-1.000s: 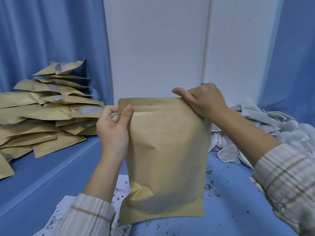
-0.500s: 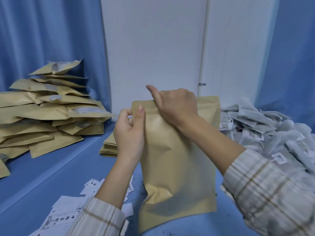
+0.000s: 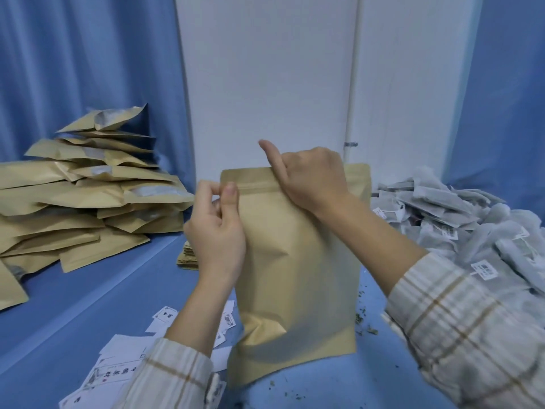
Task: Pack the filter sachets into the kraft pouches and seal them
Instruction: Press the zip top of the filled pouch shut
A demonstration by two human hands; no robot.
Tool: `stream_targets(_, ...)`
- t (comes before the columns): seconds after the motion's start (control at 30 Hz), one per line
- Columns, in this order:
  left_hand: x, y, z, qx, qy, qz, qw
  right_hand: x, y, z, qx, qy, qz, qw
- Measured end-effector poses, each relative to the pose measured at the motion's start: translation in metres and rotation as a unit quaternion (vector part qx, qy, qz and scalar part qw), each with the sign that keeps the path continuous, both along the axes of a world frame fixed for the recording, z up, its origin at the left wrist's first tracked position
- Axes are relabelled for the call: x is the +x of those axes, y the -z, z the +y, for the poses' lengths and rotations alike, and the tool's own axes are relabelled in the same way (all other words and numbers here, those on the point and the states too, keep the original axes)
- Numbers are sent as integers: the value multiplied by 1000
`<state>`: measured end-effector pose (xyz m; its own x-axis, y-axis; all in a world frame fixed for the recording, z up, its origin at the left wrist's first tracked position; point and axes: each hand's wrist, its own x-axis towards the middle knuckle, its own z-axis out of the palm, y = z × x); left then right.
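Since the earlier frame, the right hand (image 3: 312, 180) has slid left along the kraft pouch (image 3: 295, 261) seal, grip pinching it. The left hand (image 3: 216, 228) grip pinches the left corner. Slips (image 3: 118, 370) on the bench (image 3: 73, 305) bear unreadable print.

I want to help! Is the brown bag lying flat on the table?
No, the kraft pouch stands upright, held at its top by the left hand and right hand.

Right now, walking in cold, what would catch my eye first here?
First, the upright kraft pouch at centre, standing on the blue table: the left hand pinches its top left corner while the right hand presses along the zip strip. Next, the tall heap of kraft pouches at left, and the grey pile of filter sachets at right.
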<state>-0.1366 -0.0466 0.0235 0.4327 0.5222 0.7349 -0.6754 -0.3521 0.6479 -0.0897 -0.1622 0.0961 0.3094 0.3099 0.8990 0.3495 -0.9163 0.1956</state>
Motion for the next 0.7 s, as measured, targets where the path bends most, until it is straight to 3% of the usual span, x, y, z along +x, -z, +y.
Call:
stream_targets(0.03,0,-1,0,7,1,3,1000,4,2,-3,23,3,-14,1000)
stream_targets(0.1,1,0,0,-13,57,33,998,8,5,-7,21,6,45,999)
stream_targets(0.2,4,-6,-3,-91,274,115,950,7,5,-13,24,33,50,998)
stream_targets(0.23,7,-7,-3,-88,296,145,940,6,5,-13,17,22,26,999)
stream_targets(0.3,12,-6,0,-55,255,174,950,5,9,-15,-3,2,44,999)
stream_targets(0.4,13,-3,9,-66,194,132,970,13,8,-35,54,13,19,998)
stream_targets(0.53,11,-2,10,-46,186,124,974,23,8,-55,85,19,103,991)
stream_targets(0.7,14,-4,19,-64,176,116,975,31,1,-74,179,-13,111,978)
